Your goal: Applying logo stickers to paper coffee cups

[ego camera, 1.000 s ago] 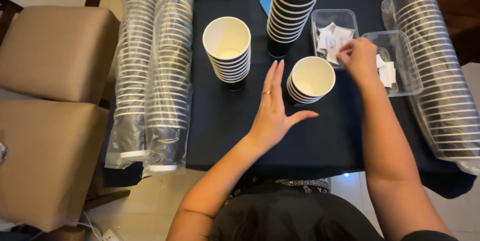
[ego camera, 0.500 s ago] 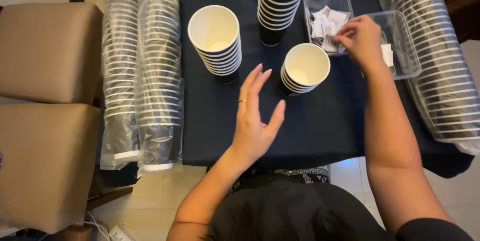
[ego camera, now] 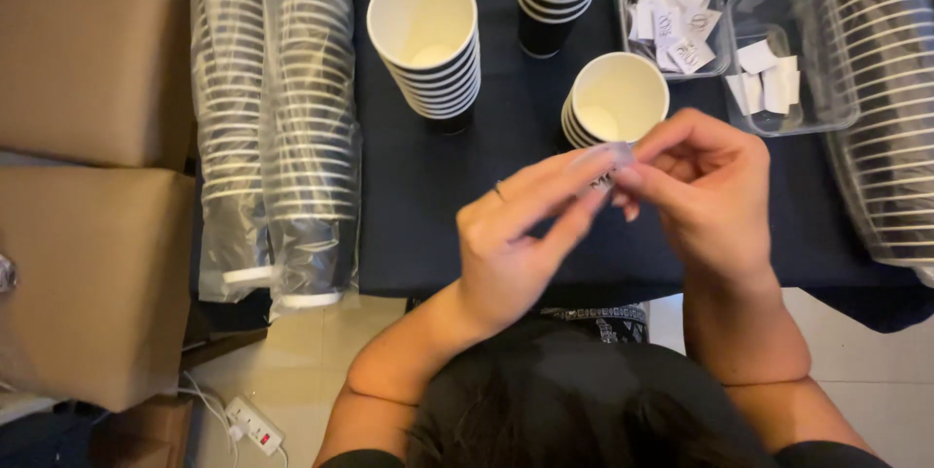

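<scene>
Left of the short cup stack (ego camera: 617,98), bagged sleeves of cups (ego camera: 274,127) are lying along the dark table (ego camera: 409,205), and a taller open stack (ego camera: 426,35) is standing upright, its top cup empty; the short stack's top cup is showing nothing inside; right of it, two clear tubs (ego camera: 732,35) are holding small white slips. Just below the short stack, the left hand (ego camera: 516,244) and right hand (ego camera: 705,191) are pinching a small slip (ego camera: 605,174) together between fingertips; its long axis is too blurred to tell.

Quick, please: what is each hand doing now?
Left hand: fingers pinch a small clear sticker.
Right hand: pinches the same sticker.
</scene>
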